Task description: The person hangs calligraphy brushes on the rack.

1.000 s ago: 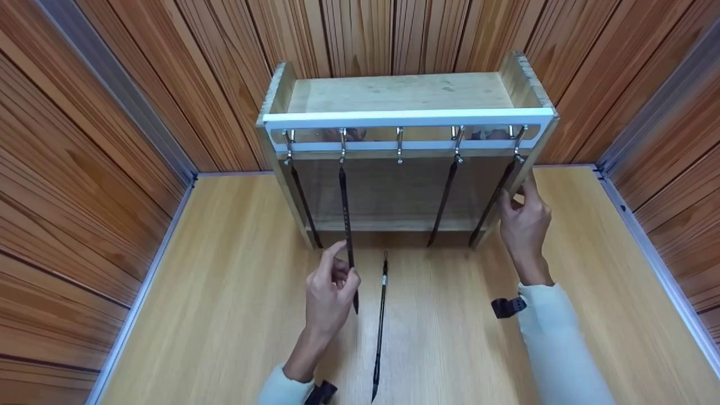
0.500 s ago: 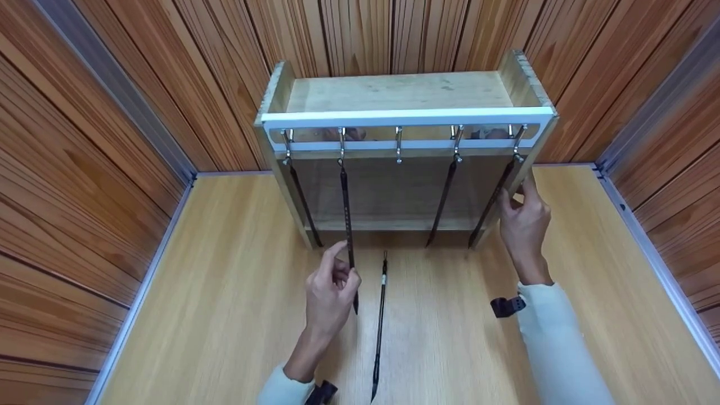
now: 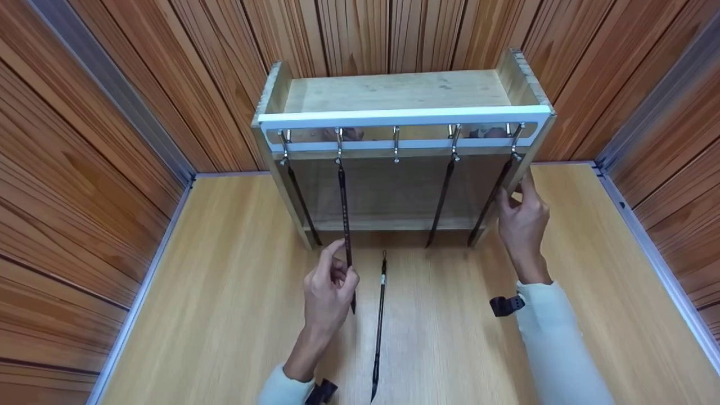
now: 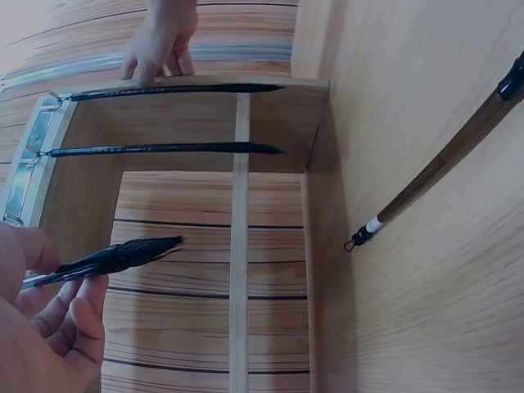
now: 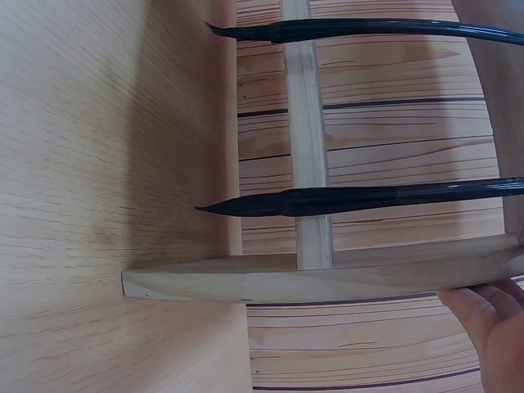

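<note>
A wooden rack point(image 3: 405, 149) stands against the back wall, with a white rail of metal hooks along its front. From the second hook from the left hangs a dark writing brush point(image 3: 344, 208). My left hand point(image 3: 327, 292) pinches this brush low down between thumb and fingers; its black bristles point(image 4: 139, 252) stick out past the fingertips in the left wrist view. My right hand point(image 3: 524, 225) holds the rack's right side panel point(image 5: 368, 281) from outside, with part of the fingers hidden behind it. Another brush point(image 3: 379, 326) lies on the table in front of the rack.
Hanging brushes also include one at the far left point(image 3: 302, 205) and two on the right, the inner one point(image 3: 441, 205) and the outer one point(image 3: 490, 205). Wood-plank walls point(image 3: 84, 214) with metal edge strips enclose the table point(image 3: 214, 315) at the back and sides.
Both hands keep their places on the brush and the rack. Only the head view has shifted very slightly, so everything sits a few pixels further left.
</note>
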`<state>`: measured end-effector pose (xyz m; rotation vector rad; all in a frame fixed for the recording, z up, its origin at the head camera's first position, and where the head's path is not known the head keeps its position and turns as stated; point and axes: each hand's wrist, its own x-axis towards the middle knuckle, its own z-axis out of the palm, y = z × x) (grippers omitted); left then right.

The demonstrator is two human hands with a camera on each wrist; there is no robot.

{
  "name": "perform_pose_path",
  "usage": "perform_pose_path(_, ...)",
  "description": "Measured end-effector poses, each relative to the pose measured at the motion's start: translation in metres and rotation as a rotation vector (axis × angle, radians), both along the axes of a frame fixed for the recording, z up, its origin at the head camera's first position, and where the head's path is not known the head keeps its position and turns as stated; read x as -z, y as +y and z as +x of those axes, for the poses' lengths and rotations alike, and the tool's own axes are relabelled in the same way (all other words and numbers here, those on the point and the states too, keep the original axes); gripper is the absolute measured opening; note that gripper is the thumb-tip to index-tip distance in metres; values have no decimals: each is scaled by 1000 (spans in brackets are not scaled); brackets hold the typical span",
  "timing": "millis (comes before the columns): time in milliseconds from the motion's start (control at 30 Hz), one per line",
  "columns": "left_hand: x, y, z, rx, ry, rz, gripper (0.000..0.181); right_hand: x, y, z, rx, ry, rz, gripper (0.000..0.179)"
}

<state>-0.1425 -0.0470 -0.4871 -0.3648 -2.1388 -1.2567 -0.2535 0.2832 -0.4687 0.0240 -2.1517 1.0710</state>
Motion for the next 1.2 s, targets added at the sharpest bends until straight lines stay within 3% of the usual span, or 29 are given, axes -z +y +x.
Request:
perform_pose_path(300,-1,0,-6,-17,-19,-13,44,-1,0,1,9,-31,-6,51)
perform_pose_path(667,9,-2,-19,-15,-33,8,42,-1,1,1,4,-41,-17,49)
perform_pose_path(967,14,-2,-29,7,-201,87,15,1,2,0,-4,-6,-25,40)
perform_pose_path(1200,14,-1,-39,-21,-287,147,11,-1,-1,1,15,-47,-15,44)
